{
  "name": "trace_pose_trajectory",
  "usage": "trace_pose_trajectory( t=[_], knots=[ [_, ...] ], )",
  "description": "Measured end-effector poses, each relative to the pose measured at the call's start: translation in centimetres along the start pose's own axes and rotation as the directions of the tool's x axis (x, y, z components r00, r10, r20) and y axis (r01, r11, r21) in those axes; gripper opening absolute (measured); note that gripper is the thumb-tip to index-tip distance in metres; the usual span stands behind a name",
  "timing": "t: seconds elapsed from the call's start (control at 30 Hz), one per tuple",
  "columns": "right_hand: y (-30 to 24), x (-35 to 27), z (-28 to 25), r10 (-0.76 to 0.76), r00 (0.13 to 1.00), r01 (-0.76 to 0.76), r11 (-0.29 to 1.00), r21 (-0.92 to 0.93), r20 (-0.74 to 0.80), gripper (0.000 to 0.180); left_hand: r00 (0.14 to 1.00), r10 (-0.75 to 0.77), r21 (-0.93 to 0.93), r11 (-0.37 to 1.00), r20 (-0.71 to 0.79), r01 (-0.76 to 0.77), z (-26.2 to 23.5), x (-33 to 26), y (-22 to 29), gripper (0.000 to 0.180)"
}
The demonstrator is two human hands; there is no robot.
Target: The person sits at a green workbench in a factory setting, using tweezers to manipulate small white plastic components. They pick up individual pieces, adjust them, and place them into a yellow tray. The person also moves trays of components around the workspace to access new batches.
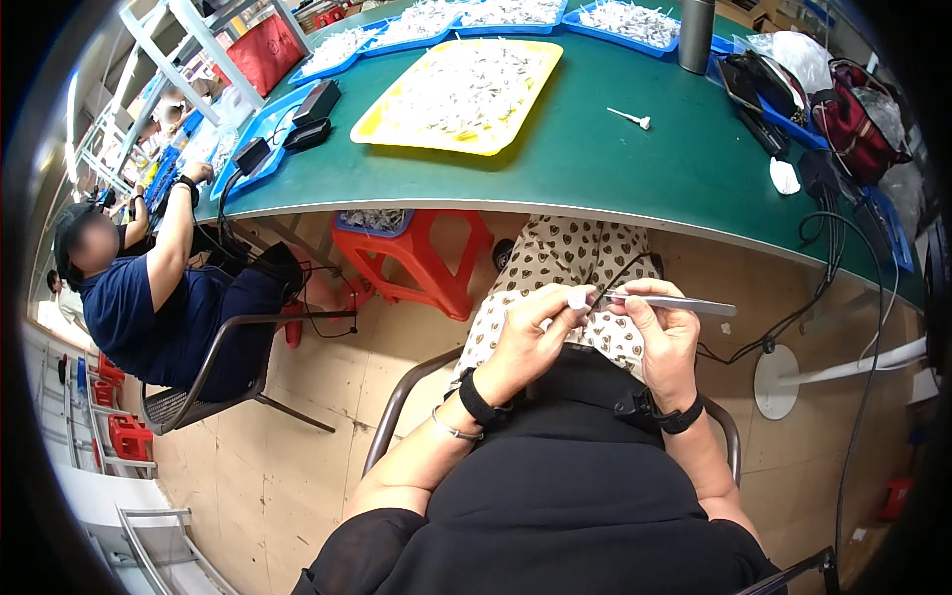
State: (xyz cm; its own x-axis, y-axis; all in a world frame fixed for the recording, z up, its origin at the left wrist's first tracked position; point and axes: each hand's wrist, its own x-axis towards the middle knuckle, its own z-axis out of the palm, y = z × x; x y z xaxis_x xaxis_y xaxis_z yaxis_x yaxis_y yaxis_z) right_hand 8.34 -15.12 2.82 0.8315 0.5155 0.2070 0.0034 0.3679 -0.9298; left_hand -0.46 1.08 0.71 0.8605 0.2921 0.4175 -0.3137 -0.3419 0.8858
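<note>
Above my lap, my left hand [533, 332] pinches a small white part [578, 298] between thumb and fingertips. My right hand [668, 342] is closed around a pair of metal tweezers [706, 305], whose broad end sticks out to the right. The tweezers' tips point toward the white part; whether they touch it is too small to tell. On the table beyond lies a single white piece with a thin stem [631, 118]. A yellow tray [428, 144] heaped with similar small white pieces sits near the table's front edge.
Several blue trays of white pieces line the back of the green table [585, 169], beside a grey cylinder [696, 38]. Bags [861, 114] and black cables [828, 203] crowd the right. A red stool [421, 260] stands underneath. At left a co-worker [178, 307] sits.
</note>
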Motion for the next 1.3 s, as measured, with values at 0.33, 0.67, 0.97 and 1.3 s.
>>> trace_pose_trajectory(
  t=[0.33, 0.67, 0.97, 1.3],
  knots=[
    [-0.5, -0.1, 0.0, -0.007, 1.0, 0.007, 1.0, -0.031, -0.001, 0.015, 0.907, 0.054, 0.219, 0.975, -0.418, 0.043, -13.2, 18.2, 1.8, 0.026],
    [-1.1, 0.3, -0.7, 0.0, 0.999, -0.002, 0.999, -0.037, -0.052, 0.015, 0.991, 0.027, 0.891, 0.441, -0.134, 0.108, -4.8, 26.7, 2.8, 0.05],
    [-1.7, 1.0, -1.5, -0.041, 0.995, 0.041, 0.999, -0.005, -0.086, 0.015, 0.925, -0.267, 0.905, 0.396, 0.272, -0.152, 3.9, 29.3, -0.1, 0.022],
    [-1.6, 0.9, -1.6, -0.127, 0.99, 0.13, 0.99, 0.046, -0.059, 0.015, 0.997, 0.058, 0.391, 0.918, 0.044, -0.071, 1.3, 22.9, 0.6, 0.018]
  ],
)
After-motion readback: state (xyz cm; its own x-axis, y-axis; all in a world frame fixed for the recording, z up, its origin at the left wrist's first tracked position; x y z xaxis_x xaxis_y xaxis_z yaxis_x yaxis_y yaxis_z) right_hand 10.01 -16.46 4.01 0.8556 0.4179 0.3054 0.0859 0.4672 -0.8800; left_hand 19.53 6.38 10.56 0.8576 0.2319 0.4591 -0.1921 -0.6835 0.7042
